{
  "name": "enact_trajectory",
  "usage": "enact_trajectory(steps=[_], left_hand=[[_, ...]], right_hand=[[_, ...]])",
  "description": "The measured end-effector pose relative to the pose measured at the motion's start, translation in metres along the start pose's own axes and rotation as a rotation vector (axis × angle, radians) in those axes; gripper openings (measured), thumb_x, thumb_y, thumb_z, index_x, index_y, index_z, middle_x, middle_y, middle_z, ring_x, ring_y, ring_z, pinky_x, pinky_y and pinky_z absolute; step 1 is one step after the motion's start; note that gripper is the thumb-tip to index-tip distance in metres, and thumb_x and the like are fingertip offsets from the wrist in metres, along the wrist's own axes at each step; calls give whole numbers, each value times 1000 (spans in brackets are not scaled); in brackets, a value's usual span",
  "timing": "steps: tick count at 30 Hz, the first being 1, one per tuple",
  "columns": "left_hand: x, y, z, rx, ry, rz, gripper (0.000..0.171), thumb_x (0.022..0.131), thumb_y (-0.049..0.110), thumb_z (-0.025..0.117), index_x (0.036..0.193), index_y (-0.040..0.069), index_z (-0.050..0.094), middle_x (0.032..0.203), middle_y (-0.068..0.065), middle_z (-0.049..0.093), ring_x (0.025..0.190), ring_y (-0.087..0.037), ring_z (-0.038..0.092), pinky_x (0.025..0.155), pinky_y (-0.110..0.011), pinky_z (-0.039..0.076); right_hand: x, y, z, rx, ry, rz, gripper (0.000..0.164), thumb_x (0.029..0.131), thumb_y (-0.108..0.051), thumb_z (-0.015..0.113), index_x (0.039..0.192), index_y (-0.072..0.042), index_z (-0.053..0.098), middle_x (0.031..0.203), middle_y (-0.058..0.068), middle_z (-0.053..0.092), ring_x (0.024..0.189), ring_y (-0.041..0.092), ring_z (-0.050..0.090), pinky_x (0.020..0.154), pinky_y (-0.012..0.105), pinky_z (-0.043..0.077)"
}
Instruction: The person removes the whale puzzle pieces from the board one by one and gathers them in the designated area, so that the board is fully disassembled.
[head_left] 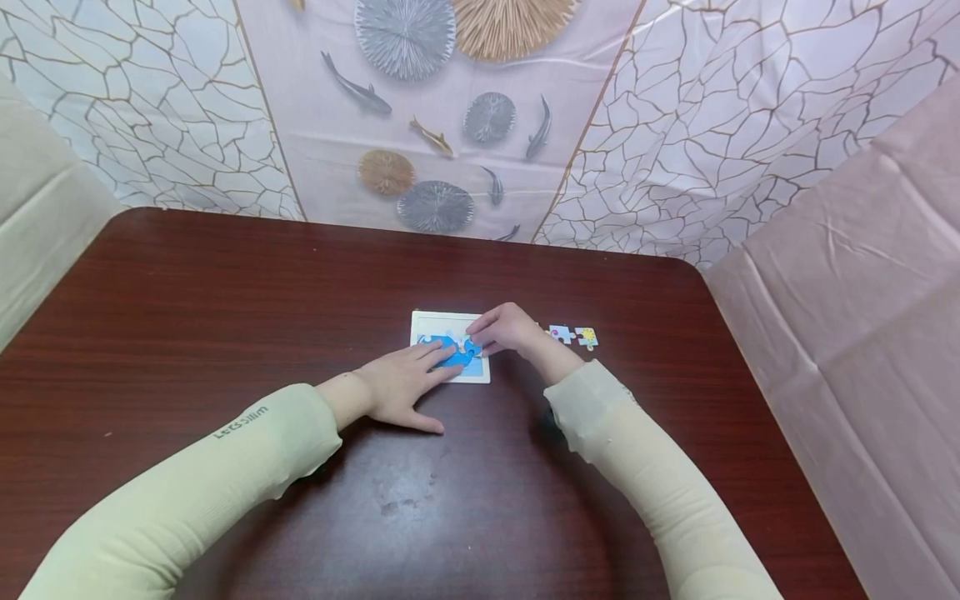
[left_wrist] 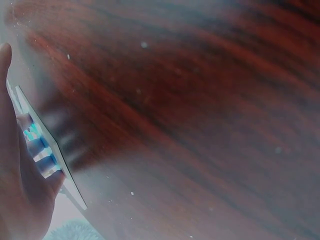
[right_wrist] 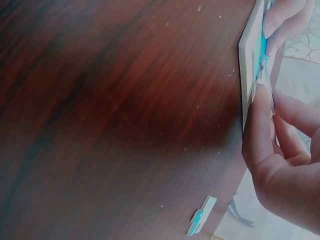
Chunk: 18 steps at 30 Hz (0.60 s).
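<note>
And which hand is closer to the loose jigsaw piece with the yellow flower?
The right hand: it's at the right edge of the puzzle tray, left of that jigsaw piece. The left hand is farther left, lying partly over the tray.

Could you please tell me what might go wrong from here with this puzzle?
The right hand seems to pinch a puzzle piece over the tray; pushed in at an angle, it could shift the blue picture under the left hand.
Loose pieces lie just to the right of the right hand, so a sideways sweep might scatter them.
The table looks glossy, so the tray may slide if the left hand lifts.
</note>
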<state>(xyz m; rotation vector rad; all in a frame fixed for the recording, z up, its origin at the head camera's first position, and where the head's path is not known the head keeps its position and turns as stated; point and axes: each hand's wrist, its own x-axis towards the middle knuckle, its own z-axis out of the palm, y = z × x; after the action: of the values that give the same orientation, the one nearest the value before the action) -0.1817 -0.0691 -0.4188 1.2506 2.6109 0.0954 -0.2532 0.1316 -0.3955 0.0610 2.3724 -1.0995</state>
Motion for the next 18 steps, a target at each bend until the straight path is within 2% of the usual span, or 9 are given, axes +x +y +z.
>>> enact_trajectory(steps=[10,18], left_hand=[[-1,1,-1,-4,0,1,87,83,68,48,149,14,27,156,-12,19,145,-31,15,117,-43,19],[0,1,-2,-10,-2,0,87,83,67,48,149,14,27,156,-13,18,145,-31,14,118,-43,18]], right_hand=[[-3,5,-5,36,-20,-20,23,84,-8,68,106,0,70,111,18,67,72,15,68,75,28,57],[-7,14,-17,72,-22,-15,26,84,-5,67,109,3,68,112,20,66,71,13,66,76,31,57]])
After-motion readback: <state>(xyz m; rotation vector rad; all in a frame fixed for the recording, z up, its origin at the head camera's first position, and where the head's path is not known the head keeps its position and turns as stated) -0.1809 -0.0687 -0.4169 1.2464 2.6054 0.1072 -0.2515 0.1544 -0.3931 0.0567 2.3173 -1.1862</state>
